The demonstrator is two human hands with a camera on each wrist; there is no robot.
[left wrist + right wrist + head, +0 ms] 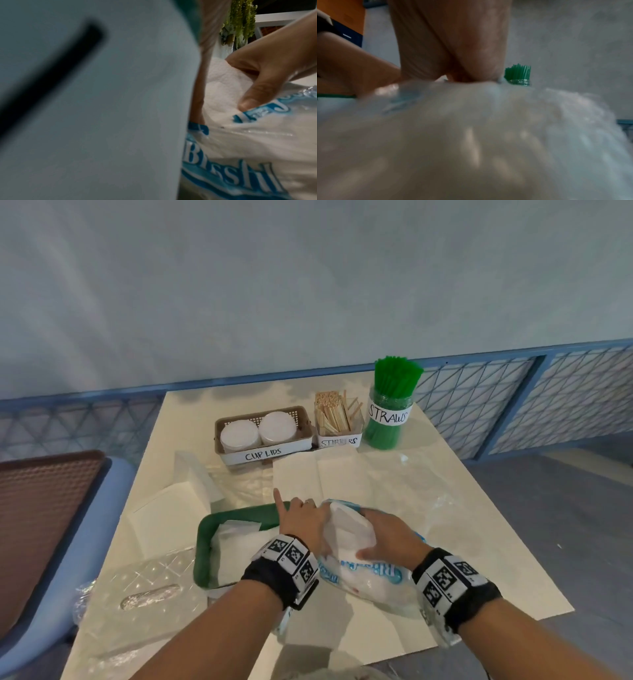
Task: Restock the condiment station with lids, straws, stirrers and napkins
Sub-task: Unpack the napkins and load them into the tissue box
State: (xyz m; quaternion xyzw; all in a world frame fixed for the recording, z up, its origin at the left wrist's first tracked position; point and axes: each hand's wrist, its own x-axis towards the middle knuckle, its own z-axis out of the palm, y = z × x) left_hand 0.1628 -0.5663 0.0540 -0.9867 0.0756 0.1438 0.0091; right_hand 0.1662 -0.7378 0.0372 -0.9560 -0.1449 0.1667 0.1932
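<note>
The napkin pack lies near the front edge of the tabletop, just to the right of the green tray. Its plastic wrap is open at the far end, and white napkins poke out there. The right hand grips that bunch of napkins, with the thumb pressed on one side and the fingers curled over the other. The left hand is pressed against the left side of the pack, with its pointer finger sticking straight out; I cannot tell if its other fingers are holding the wrap. If the right hand pulls hard, the whole pack could slide along with it, because the wrap is slippery. The soft napkins could also tear or come out all crumpled. If too many come out at once, some could spill over the tray or onto the tabletop. The lids basket, stirrers and straws stand near the back edge, well apart from the hands.
</note>
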